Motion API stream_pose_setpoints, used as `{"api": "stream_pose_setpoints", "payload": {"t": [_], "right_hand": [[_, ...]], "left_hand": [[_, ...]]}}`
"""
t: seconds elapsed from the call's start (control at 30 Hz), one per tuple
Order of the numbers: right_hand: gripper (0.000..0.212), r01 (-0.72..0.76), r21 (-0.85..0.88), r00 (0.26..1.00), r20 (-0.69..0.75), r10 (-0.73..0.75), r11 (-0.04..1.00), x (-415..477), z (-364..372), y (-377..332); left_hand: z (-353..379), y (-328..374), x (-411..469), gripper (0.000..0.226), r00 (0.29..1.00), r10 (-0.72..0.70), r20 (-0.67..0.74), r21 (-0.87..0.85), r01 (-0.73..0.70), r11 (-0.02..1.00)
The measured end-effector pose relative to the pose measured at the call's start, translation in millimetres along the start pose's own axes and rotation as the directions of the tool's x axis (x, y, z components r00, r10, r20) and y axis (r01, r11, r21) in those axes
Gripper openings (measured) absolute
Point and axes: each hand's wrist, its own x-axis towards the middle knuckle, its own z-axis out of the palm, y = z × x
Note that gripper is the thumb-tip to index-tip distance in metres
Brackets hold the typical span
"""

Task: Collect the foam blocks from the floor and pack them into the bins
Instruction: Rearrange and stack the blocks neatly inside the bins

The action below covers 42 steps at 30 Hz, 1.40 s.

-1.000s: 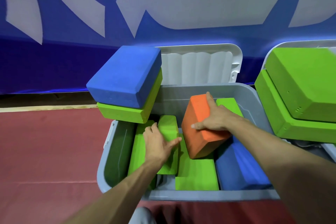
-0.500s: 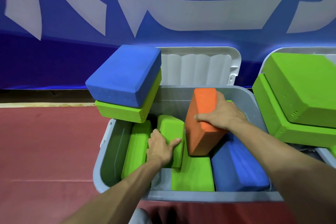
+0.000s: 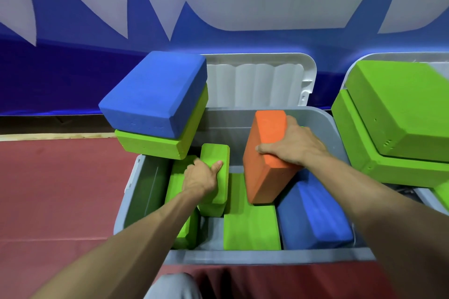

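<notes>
- A dark red floor mat [image 3: 60,189] covers the ground. It ends at a pale floor strip [image 3: 48,136] below a blue wall banner with large pale grey shapes [image 3: 218,56].
- A grey plastic bin [image 3: 243,258] stands on the mat close to the banner, and its white ribbed lid [image 3: 255,85] is propped upright behind it.
- The left hand [image 3: 201,177] grips an upright green foam block [image 3: 216,155] in the left half of the bin, with the thumb on the block's near face.
- The right hand [image 3: 291,148] clasps a tilted orange foam block [image 3: 264,165] from above, fingers over its top end.
- The orange block's lower end rests on a flat green foam block [image 3: 250,228] on the bin floor.
- A blue foam block [image 3: 315,218] lies slanted along the bin's right wall, touching the orange block.
- Another green foam block on edge [image 3: 175,187] stands beside the left wall, leaving a dark gap there.
- Bare bin floor shows only in a small patch near the front rim, between the green blocks.
- A second blue foam block [image 3: 155,94] sits on a thick green foam block [image 3: 155,145]. This pair overhangs the bin's far-left corner.
- At the right, a pale second container [image 3: 379,56] holds two large green foam blocks [image 3: 401,109] stacked above its rim, just beside the first bin.
- The mat to the left of the bin is open.
</notes>
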Motion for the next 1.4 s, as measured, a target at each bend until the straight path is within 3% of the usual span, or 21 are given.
{"api": "stream_pose_setpoints", "payload": {"t": [0.13,0.2,0.27,0.33,0.43,0.53,0.6,0.7,0.83,0.93,1.07,1.13,1.27,1.4], "right_hand": [[0.101,-0.007,-0.005,1.000,0.003,0.007,1.000,-1.6,-2.7,3.7],[0.097,-0.013,-0.012,1.000,-0.008,0.012,1.000,-1.8,-5.0,4.6],[0.094,-0.024,-0.017,1.000,-0.020,0.023,1.000,-1.6,-6.8,6.1],[0.092,-0.030,-0.003,0.999,-0.032,0.030,1.000,-2.2,-8.3,6.4],[0.089,-0.022,0.015,0.998,-0.067,0.023,1.000,-4.2,-11.8,5.0],[0.085,0.000,0.032,0.992,-0.129,0.004,0.999,-8.7,-15.2,-0.7],[0.080,0.007,0.039,0.981,-0.192,0.000,0.999,-13.2,-20.8,-5.6],[0.072,0.005,0.170,0.958,-0.284,0.044,0.985,-20.3,-35.6,-11.8],[0.051,0.059,0.390,0.926,-0.365,0.096,0.919,-30.8,-58.1,-16.2],[0.035,0.100,0.467,0.924,-0.370,0.091,0.879,-40.2,-76.4,-13.5],[0.038,0.117,0.567,0.944,-0.318,0.085,0.816,-48.9,-88.6,0.3],[0.047,0.108,0.637,0.949,-0.295,0.112,0.763,-54.7,-88.5,2.2],[0.040,0.117,0.780,0.927,-0.308,0.214,0.614,-60.4,-87.8,1.4],[0.043,0.118,0.924,0.909,-0.248,0.335,0.364,-52.1,-85.1,0.9]], "left_hand": [[1.2,4.1,4.7,0.067,0.995,0.091,-0.026,0.065,-0.089,0.994],[2.7,3.4,-3.9,0.061,0.963,0.262,-0.055,0.236,-0.242,0.941],[4.7,1.6,-14.4,0.064,0.864,0.495,-0.088,0.427,-0.417,0.802],[6.7,0.1,-22.6,0.060,0.776,0.622,-0.104,0.395,-0.541,0.742],[13.0,2.0,-32.5,0.042,0.764,0.644,-0.038,0.091,-0.639,0.764],[14.5,14.6,-40.4,0.037,0.846,0.525,0.092,-0.292,-0.481,0.827],[12.8,24.1,-42.2,0.038,0.870,0.461,0.174,-0.440,-0.350,0.827],[6.3,30.0,-43.5,0.048,0.882,0.433,0.186,-0.442,-0.318,0.839],[-11.4,31.2,-48.6,0.046,0.938,0.320,0.133,-0.503,-0.214,0.837],[-28.1,33.0,-55.2,0.056,0.936,0.231,0.265,-0.660,0.001,0.751],[-50.6,32.1,-69.3,0.031,0.838,0.282,0.468,-0.788,0.251,0.562],[-56.1,27.5,-72.1,0.025,0.809,0.314,0.497,-0.799,0.286,0.528],[-65.8,21.7,-74.1,0.031,0.789,0.346,0.507,-0.827,0.332,0.455],[-81.6,28.4,-85.9,0.042,0.831,0.374,0.412,-0.855,0.210,0.474]]}}
